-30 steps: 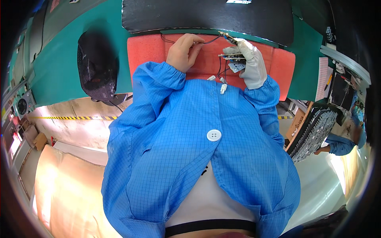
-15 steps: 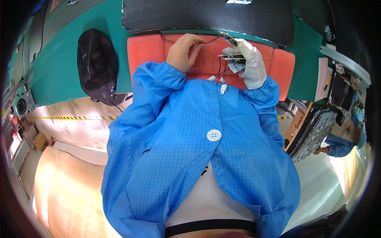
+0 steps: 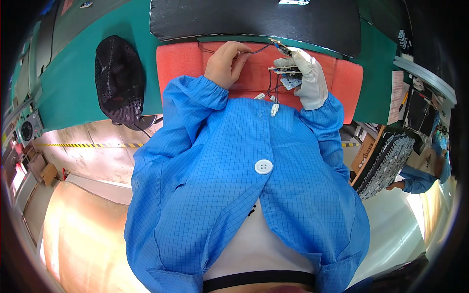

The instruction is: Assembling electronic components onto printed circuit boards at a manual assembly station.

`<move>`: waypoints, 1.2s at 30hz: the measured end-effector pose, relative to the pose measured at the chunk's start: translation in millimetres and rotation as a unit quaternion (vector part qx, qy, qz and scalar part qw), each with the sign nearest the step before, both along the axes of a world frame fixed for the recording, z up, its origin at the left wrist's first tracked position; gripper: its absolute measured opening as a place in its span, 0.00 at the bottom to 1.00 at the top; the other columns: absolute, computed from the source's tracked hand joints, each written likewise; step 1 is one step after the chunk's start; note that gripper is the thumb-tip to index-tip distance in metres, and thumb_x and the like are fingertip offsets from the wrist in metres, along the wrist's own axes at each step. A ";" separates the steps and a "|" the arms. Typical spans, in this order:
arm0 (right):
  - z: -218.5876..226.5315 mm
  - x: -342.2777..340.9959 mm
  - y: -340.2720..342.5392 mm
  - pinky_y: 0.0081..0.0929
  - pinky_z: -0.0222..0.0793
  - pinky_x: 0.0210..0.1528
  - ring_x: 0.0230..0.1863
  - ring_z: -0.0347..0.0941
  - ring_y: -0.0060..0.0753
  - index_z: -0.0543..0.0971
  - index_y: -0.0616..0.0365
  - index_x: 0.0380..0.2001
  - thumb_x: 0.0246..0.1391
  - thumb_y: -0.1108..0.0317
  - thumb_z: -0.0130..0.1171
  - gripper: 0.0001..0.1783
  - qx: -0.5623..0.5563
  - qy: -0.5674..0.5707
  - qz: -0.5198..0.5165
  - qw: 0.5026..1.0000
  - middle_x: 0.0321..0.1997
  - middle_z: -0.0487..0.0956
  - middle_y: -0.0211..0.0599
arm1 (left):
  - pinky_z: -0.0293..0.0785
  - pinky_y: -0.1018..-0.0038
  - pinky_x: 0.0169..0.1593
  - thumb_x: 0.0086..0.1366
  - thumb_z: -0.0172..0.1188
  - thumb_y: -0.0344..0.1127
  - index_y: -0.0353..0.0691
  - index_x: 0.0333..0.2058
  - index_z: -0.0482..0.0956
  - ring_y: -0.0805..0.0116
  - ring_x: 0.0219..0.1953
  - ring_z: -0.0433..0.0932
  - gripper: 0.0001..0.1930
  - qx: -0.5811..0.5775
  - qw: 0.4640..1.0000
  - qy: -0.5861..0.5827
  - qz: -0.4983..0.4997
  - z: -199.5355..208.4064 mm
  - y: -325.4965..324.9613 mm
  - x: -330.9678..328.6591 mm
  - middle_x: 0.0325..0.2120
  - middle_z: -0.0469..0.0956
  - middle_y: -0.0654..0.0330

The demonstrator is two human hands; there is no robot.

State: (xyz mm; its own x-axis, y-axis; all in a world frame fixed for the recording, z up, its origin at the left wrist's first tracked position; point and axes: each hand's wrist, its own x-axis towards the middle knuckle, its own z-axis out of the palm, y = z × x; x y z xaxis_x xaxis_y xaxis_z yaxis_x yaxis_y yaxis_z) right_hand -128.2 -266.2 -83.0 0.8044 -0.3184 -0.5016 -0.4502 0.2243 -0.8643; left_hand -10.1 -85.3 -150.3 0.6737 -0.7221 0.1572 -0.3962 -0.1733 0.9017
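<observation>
In my gloved right hand (image 3: 311, 80) is a small bunch of circuit boards (image 3: 288, 73), held on edge between thumb and fingers. Thin dark wires with white plug connectors (image 3: 275, 109) dangle from the boards toward my chest. My bare left hand (image 3: 226, 63) pinches a dark cable (image 3: 261, 50) that runs right to the uppermost board. The cable's other part emerges left of that hand. Both hands are above a red foam pad (image 3: 181, 61) at the bench's front edge. Fingers of the right hand are partly hidden behind the boards.
A black panel (image 3: 254, 22) lies beyond the pad on the green bench (image 3: 68, 93). At left sits a black mesh-covered object (image 3: 119, 80). On the right are a sheet of paper (image 3: 395, 97), a rack of grey parts (image 3: 388, 163) and another person's sleeve (image 3: 419, 179).
</observation>
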 end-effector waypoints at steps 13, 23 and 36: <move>1.7 -7.3 1.7 0.18 0.70 0.27 0.29 0.75 0.21 0.75 0.65 0.44 0.48 0.65 0.59 0.20 -0.103 -0.121 0.054 0.986 0.32 0.79 0.37 | 0.74 0.72 0.38 0.53 0.60 0.26 0.38 0.37 0.75 0.58 0.35 0.76 0.11 -0.055 0.998 -0.043 0.005 1.0 -1.4 -0.6 0.34 0.75 0.55; 16.3 -3.6 5.3 0.23 0.74 0.33 0.31 0.77 0.26 0.78 0.63 0.41 0.40 0.66 0.66 0.22 -0.157 -0.101 0.110 0.976 0.31 0.80 0.38 | 0.71 0.64 0.40 0.33 0.72 0.49 0.41 0.33 0.76 0.57 0.33 0.75 0.28 0.061 0.998 -0.003 -0.012 4.1 1.9 -0.4 0.28 0.75 0.56; 10.5 7.5 -4.7 0.21 0.71 0.31 0.27 0.77 0.27 0.77 0.73 0.33 0.60 0.41 0.40 0.37 -0.050 0.033 0.029 0.998 0.22 0.78 0.43 | 0.74 0.70 0.35 0.50 0.65 0.26 0.41 0.34 0.79 0.60 0.36 0.75 0.10 -0.028 0.983 -0.173 0.049 26.8 5.2 -5.5 0.33 0.75 0.58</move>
